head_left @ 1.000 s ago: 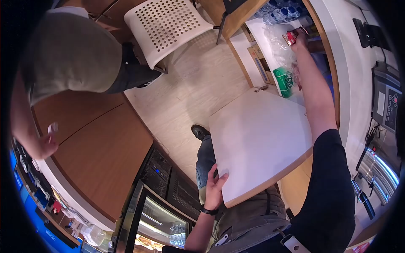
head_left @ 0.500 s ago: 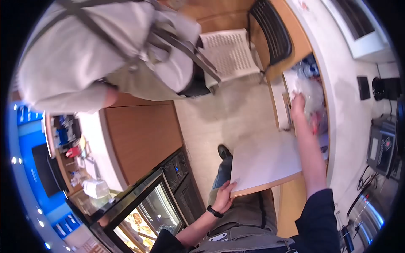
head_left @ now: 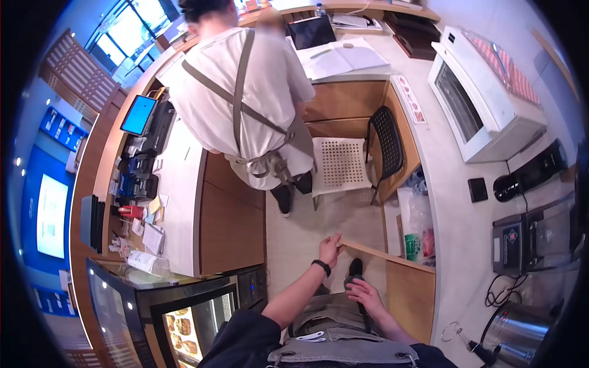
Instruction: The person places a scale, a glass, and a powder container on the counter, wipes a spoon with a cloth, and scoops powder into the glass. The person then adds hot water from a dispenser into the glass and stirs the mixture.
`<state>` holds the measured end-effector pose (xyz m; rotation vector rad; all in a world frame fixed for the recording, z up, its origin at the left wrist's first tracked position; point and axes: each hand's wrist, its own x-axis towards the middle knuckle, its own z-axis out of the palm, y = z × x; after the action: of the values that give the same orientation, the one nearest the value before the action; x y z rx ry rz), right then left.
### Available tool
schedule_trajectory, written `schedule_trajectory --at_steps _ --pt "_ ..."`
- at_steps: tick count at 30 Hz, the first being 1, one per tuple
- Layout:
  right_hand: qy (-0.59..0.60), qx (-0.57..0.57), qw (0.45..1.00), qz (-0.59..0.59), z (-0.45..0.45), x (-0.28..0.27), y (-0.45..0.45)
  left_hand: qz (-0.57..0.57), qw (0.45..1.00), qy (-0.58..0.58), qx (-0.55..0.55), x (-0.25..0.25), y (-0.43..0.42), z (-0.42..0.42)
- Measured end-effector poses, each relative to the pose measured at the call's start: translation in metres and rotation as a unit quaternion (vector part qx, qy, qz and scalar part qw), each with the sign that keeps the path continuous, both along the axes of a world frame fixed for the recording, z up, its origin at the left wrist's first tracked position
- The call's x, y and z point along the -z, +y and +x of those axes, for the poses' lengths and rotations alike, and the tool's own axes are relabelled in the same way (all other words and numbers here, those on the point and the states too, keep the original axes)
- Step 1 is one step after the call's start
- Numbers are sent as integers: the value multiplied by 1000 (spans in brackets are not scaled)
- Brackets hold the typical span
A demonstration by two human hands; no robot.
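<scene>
The person's left hand [head_left: 331,248] is at the free corner of an open wooden cabinet door [head_left: 408,288], fingers touching its edge; whether they close around it cannot be told. The right hand [head_left: 367,295] is loose and bare of any object, its fingers apart, on the person's side of the door and near the grey apron [head_left: 334,322].

Beyond the door, the cabinet shelf holds clear plastic bags [head_left: 418,211], a green packet [head_left: 412,245] and something red [head_left: 427,242] beside it. Farther past the door stands a chair with a perforated seat [head_left: 343,162], with a co-worker [head_left: 239,92] in crossed straps just beside it. To the right of the door, a pale tabletop [head_left: 457,245] carries a grey machine [head_left: 515,242] and a metal vessel [head_left: 515,337]. Left of the door, a lit display case [head_left: 184,334] contains food.
</scene>
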<state>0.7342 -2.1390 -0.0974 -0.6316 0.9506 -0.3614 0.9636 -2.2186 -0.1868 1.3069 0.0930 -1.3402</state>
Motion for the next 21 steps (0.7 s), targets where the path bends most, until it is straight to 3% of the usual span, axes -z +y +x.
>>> schedule_trajectory --at_steps 3,7,10,13,15,18,21 --pt "-16 233 964 127 -19 20 -25 25 998 -51 26 -6 -55 -1" --pt "74 82 993 -33 -38 42 -74 68 992 -102 35 -7 -133 -30" --pt "91 4 988 -122 -56 41 -116 25 987 -155 35 -31 -177 -75" --pt "146 -52 965 -212 -67 29 -149 -20 977 -164 133 -4 -211 -124" --pt "237 -120 931 -250 -67 -17 -175 -47 960 -230 155 10 -226 -157" --pt "269 -255 801 -470 -75 -69 -211 -48 955 -239 169 12 -241 -170" --pt "272 -122 805 -514 -83 -91 -245 -38 964 -114 236 -33 -246 -153"
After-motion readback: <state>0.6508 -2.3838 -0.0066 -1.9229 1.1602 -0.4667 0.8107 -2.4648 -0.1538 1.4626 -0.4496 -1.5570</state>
